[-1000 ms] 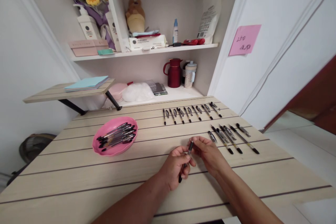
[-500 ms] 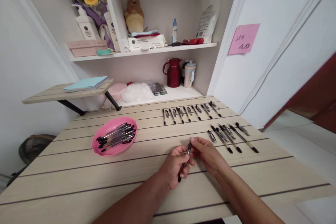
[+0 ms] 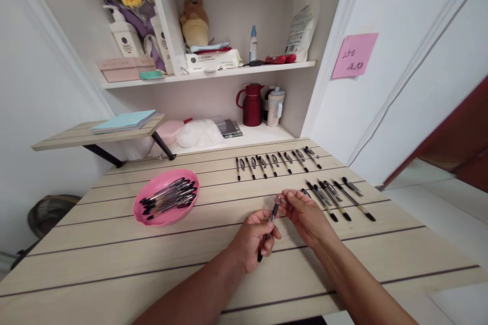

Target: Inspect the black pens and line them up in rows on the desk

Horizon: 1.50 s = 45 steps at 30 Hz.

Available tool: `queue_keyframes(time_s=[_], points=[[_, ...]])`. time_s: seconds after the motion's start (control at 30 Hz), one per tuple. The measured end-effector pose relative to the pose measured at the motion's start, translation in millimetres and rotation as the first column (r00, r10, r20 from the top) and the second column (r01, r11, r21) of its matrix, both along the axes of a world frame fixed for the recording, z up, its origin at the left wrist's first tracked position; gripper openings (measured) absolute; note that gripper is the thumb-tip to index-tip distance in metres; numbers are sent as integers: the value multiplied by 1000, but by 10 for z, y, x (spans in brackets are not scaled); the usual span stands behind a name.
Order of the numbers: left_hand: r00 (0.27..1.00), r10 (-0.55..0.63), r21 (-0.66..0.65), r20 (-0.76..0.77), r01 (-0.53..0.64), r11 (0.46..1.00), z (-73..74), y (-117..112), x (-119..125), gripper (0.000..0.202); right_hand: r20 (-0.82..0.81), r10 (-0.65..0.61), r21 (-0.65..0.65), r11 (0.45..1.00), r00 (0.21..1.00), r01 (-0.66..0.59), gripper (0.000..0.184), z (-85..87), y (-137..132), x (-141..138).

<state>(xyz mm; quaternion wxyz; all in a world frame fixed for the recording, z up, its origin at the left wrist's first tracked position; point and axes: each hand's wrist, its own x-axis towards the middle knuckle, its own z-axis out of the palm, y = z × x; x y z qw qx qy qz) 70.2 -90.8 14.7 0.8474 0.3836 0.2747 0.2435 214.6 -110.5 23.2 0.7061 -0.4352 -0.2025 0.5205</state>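
Note:
My left hand (image 3: 255, 238) is closed around a gel pen (image 3: 275, 209), its black grip and narrow front end pointing up and away from me. At that front end, the thumb and fingers of my right hand (image 3: 301, 210) are pinched together; a small shiny bit shows there, too small to make out. Uncapped pens (image 3: 345, 195) lie with clear caps beside them just past my right hand, which partly covers one cap. Farther back is a row of more uncapped pens (image 3: 284, 163) with their caps. Several capped pens (image 3: 170, 198) lie in a pink bowl (image 3: 139, 208) on the left.
The slatted wooden table (image 3: 152, 274) meets a white shelf unit (image 3: 213, 77) at the back. A small raised stand (image 3: 76, 134) holds blue paper (image 3: 124, 121) at the left. A red jug (image 3: 252, 106) and a cup (image 3: 275, 107) stand on the lower shelf.
My right hand has shifted slightly up and away from the pen's grip, and more of the pen's front end shows. My left hand stays nearly in place with the pen.

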Motion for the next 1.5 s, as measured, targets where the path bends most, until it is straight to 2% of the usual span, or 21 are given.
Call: queue_keyframes(time_s=[0.17,0.23,0.3,0.37,0.43,0.5,0.57,0.6,0.63,0.67,0.73,0.8,0.87,1.07,1.27,1.4,1.5], points=[[999,32,22,-3,-32,999,-16,11,25,32,-27,54,-17,998,998,-54,19,-39,2,28],[997,69,53,-31,-67,996,-32,-5,74,32,2,-44,1,999,999,44,21,-87,43,17],[992,99,107,-80,-90,990,-45,-59,133,30,60,-206,20,979,977,205,23,-144,93,19],[978,155,244,-141,-117,963,-39,-162,171,23,81,-314,27,949,946,313,23,-196,122,46],[955,226,462,-193,-115,879,-2,-299,157,17,61,-364,18,931,929,364,21,-228,115,95],[942,220,645,-254,-5,764,65,-437,85,18,44,-408,13,913,912,408,19,-233,75,145],[935,97,719,-341,193,668,131,-532,-16,27,62,-442,14,897,895,443,19,-216,6,168],[925,36,725,-377,271,633,151,-555,-62,29,81,-437,12,899,896,438,19,-204,-39,163],[916,-9,716,-400,319,620,159,-559,-99,27,104,-408,6,912,907,409,20,-195,-91,147],[911,-32,690,-410,333,642,153,-545,-125,24,130,-349,-5,936,928,353,20,-188,-150,123],[919,-35,565,-393,271,779,109,-476,-142,23,189,-191,-34,979,963,200,21,-191,-283,71],[939,-50,381,-339,186,906,51,-386,-132,28,238,-90,-48,993,967,104,21,-213,-411,44],[958,-78,255,-276,152,955,7,-311,-119,32,244,-59,-51,996,968,73,20,-243,-503,55],[970,-126,204,-207,169,964,-11,-256,-127,33,134,-125,-23,991,983,129,18,-269,-534,147],[975,-118,215,-188,159,964,4,-255,-137,33,132,-178,30,984,975,176,17,-229,-526,164],[981,-122,192,-151,150,970,9,-241,-139,33,146,-188,77,981,971,178,15,-211,-734,195],[986,-122,163,-114,139,977,2,-228,-138,32,166,-99,88,992,981,85,12,-180,-1041,200]])
